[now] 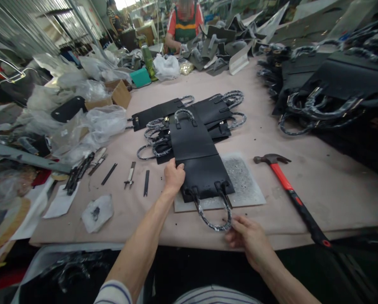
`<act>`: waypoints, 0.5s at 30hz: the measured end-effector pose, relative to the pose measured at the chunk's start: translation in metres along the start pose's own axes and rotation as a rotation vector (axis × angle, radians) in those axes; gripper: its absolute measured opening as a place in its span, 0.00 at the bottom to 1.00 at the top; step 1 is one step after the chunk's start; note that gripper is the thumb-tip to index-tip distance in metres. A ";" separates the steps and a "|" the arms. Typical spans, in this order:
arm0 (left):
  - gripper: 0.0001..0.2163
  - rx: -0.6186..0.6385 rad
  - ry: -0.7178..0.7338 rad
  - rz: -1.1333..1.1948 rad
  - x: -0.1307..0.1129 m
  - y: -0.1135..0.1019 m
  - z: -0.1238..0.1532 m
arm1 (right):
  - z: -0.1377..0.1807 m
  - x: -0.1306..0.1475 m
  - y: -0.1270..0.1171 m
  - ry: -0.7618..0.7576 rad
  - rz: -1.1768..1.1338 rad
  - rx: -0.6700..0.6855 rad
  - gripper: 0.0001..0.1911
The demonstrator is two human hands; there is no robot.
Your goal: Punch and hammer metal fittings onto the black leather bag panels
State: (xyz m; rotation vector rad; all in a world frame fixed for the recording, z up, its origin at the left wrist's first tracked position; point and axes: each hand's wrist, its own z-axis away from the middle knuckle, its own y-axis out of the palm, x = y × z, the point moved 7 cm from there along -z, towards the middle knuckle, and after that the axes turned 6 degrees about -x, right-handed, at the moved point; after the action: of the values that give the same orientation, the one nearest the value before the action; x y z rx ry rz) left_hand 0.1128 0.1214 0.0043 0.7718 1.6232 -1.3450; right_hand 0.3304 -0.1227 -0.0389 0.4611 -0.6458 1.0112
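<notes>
A black bag panel lies lengthwise in front of me, with a plastic-wrapped handle at each end. Its near part rests over a pale, worn board. My left hand grips the panel's left edge, thumb on top. At the near end, my right hand has its fingers closed at the right side of the wrapped handle. Beneath and beyond the panel lie several similar black panels with wrapped handles.
A red-and-black claw hammer lies to the right. Small tools and a plastic bag lie left. Black bag pieces are heaped at the right. A co-worker is across the table.
</notes>
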 end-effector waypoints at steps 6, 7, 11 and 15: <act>0.14 0.040 0.113 -0.423 -0.020 -0.008 0.009 | 0.012 0.091 -0.016 -1.021 0.646 -0.327 0.17; 0.15 0.040 0.130 -0.486 -0.022 -0.013 0.008 | 0.010 0.103 -0.003 -1.156 0.706 -0.291 0.17; 0.15 0.025 0.121 -0.630 -0.018 -0.054 -0.009 | -0.013 0.121 0.045 -1.407 0.953 -0.179 0.19; 0.09 0.068 -0.064 -0.772 0.012 -0.117 -0.021 | -0.031 0.112 0.057 -1.460 1.035 -0.201 0.19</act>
State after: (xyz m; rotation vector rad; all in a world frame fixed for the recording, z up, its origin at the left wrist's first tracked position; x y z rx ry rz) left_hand 0.0009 0.1152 0.0455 0.1081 1.9155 -1.9316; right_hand 0.3306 -0.0066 0.0192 0.6675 -2.4473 1.4397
